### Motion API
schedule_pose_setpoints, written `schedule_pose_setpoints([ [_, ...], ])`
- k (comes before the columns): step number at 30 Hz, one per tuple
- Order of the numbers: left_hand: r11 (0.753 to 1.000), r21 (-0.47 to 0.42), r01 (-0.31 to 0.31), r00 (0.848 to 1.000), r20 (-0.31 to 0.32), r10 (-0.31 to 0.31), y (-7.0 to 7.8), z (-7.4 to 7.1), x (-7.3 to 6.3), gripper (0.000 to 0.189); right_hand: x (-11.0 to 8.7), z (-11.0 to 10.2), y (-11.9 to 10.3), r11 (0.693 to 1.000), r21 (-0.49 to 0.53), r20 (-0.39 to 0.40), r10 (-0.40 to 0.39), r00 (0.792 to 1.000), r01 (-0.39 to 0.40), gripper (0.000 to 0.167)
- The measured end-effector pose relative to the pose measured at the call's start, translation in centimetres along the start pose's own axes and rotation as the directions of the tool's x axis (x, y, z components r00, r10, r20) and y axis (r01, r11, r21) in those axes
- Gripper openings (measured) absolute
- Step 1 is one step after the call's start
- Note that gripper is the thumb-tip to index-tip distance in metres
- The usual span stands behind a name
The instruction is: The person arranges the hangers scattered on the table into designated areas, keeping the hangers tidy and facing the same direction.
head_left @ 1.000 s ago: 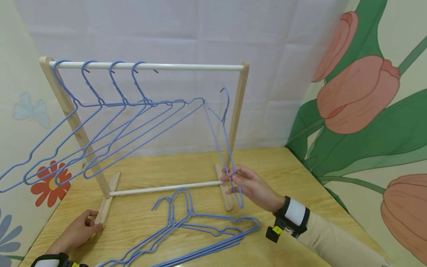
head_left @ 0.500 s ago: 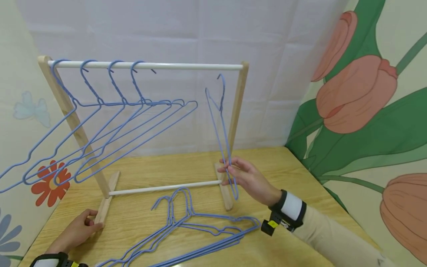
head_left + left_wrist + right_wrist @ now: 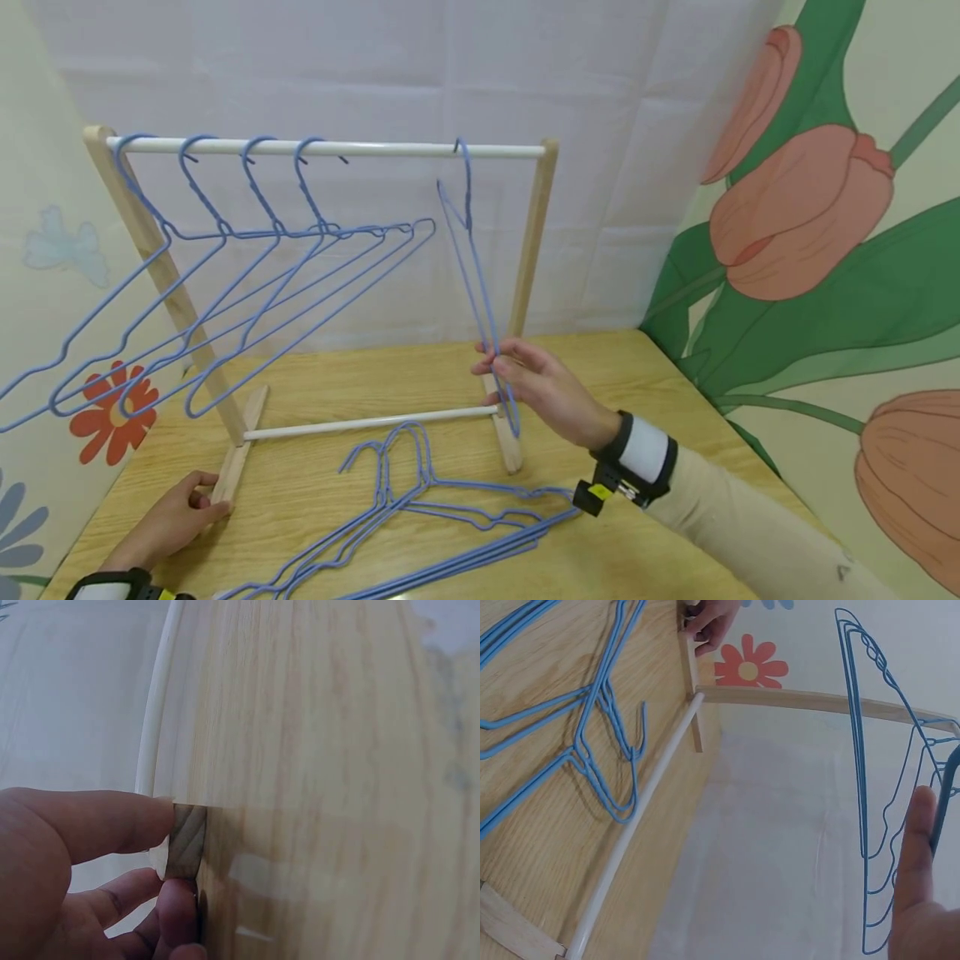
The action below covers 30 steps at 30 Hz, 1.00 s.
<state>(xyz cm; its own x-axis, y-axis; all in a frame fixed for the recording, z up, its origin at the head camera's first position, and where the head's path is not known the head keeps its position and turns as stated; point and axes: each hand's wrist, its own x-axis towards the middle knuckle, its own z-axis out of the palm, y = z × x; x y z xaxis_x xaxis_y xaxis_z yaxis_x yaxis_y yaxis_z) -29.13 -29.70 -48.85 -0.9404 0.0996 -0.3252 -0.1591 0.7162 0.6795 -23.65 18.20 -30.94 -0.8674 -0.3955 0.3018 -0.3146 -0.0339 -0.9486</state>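
In the head view, right of centre, our right hand [image 3: 551,387] pinched the hanger [image 3: 483,292] low in its fingers; its hook [image 3: 468,171] overlapped the rail [image 3: 405,150], seating unclear. At lower left, our left hand's [image 3: 168,521] fingers pinched the rack foot [image 3: 233,471]. Four hangers [image 3: 264,197] hung upper left; loose hangers [image 3: 457,564] lay lower centre on the surface [image 3: 637,383].

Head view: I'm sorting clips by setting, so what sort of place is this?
Likely an indoor corner arranged for tabletop work: a wooden table with a clothes rack on it, a creased white backdrop behind, and large tulips pictured on the right.
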Motion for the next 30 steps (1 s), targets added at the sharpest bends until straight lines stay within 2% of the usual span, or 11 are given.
schedule_pose_setpoints([
  [7, 1.0, -0.005, 0.006, 1.0, 0.014, -0.005, -0.2, 0.0, 0.0, 0.06, 1.2, 1.4, -1.2, 1.0, -0.002, 0.003, -0.02, 1.0, 0.02, 0.015],
  [14, 1.0, -0.003, 0.006, 1.0, 0.018, -0.006, -0.2, 0.0, 0.1, 0.061, 2.6, 2.8, -1.2, 0.999, -0.005, 0.003, -0.041, 0.999, 0.041, 0.018],
  [30, 1.0, -0.001, -0.03, 1.0, 0.003, 0.03, -0.7, -0.1, 0.5, 0.062, 4.8, 5.8, -1.3, 1.0, 0.002, -0.066, -0.001, 0.998, 0.001, 0.02],
])
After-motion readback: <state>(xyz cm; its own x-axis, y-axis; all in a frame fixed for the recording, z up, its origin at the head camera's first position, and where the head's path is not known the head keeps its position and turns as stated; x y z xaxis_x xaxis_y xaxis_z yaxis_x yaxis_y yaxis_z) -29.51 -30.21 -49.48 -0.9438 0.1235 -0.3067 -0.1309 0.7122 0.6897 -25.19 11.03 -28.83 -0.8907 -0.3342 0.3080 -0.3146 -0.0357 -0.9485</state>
